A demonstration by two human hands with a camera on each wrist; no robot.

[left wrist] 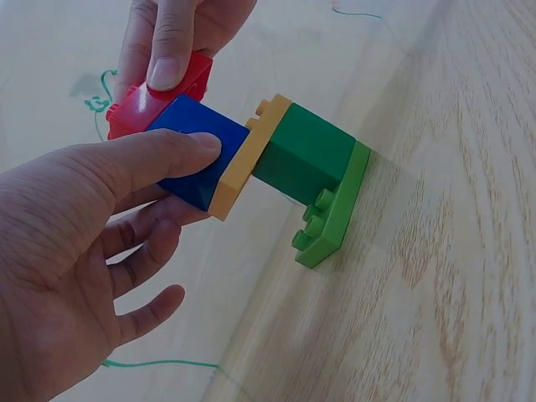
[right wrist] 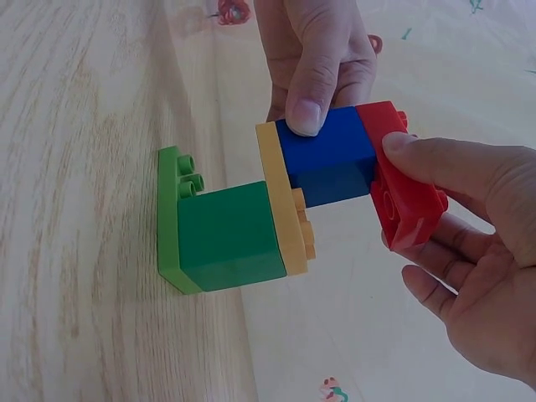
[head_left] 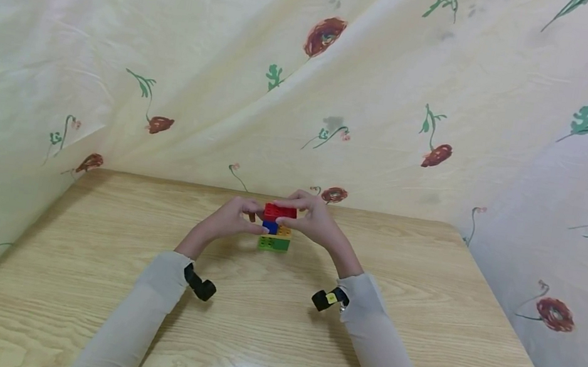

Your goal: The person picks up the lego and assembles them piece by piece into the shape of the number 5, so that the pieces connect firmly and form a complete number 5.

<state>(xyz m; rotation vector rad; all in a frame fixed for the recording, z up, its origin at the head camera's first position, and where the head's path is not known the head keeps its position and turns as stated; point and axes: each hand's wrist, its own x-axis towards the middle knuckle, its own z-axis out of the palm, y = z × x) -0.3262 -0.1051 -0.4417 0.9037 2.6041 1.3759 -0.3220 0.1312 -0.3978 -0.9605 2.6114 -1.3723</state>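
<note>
A small tower of toy building bricks stands near the table's far edge. Its base is a flat light green brick (left wrist: pixel 333 219), with a dark green brick (right wrist: pixel 230 239) on it, then a flat yellow-orange brick (right wrist: pixel 281 197), a blue brick (right wrist: pixel 328 155) and a red brick (right wrist: pixel 410 180) on top. My left hand (head_left: pixel 232 217) pinches the blue brick, thumb on its near face. My right hand (head_left: pixel 314 219) pinches the red brick, which overhangs the blue one to the right. Whether red and blue are fully pressed together I cannot tell.
The wooden table (head_left: pixel 86 279) spreads around the tower. A flower-patterned cloth (head_left: pixel 219 71) hangs right behind the table's far edge and along both sides. Each wrist carries a black camera mount (head_left: pixel 201 285) near the sleeve cuff.
</note>
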